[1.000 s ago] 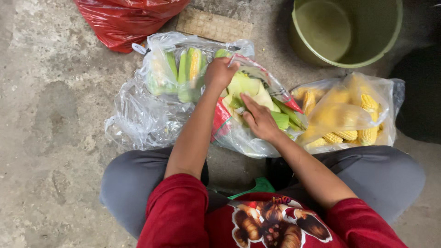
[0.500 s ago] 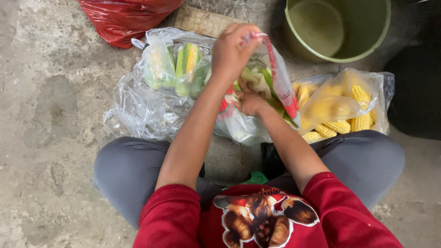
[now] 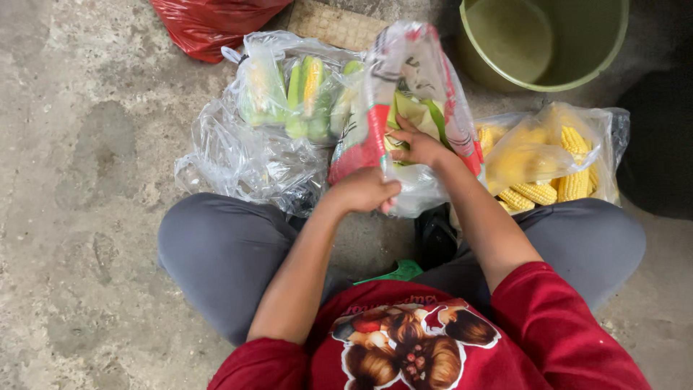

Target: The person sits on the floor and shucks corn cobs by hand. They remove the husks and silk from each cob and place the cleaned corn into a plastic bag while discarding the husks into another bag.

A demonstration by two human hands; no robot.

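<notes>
- The concrete floor fills the left side of the view, grey and stained, and the person sits on it with knees apart in grey trousers and a red top.
- A green bucket stands at the top right, its round rim and pale inside facing the camera, well apart from the hands.
- A red plastic bag lies at the top left, cut off by the frame edge.
- A crumpled clear plastic bag spreads over the floor in front of the left knee; its upper part holds cobs of corn in green husks.
- A second clear bag sits just beyond the right knee, packed with bare yellow corn cobs.
- A woven mat or board shows between the red bag and the bucket, partly hidden.
- The printed bag, clear plastic with red and green print, stands upright between the two corn bags, directly in front of the person, with pale green husk pieces showing in its mouth.
- The left hand is closed in a fist on the lower near edge of the printed bag, gripping the plastic.
- The right hand reaches into the open mouth of the printed bag, fingers curled among the husk pieces; it seems to grasp one, though the plastic hides the fingertips.
</notes>
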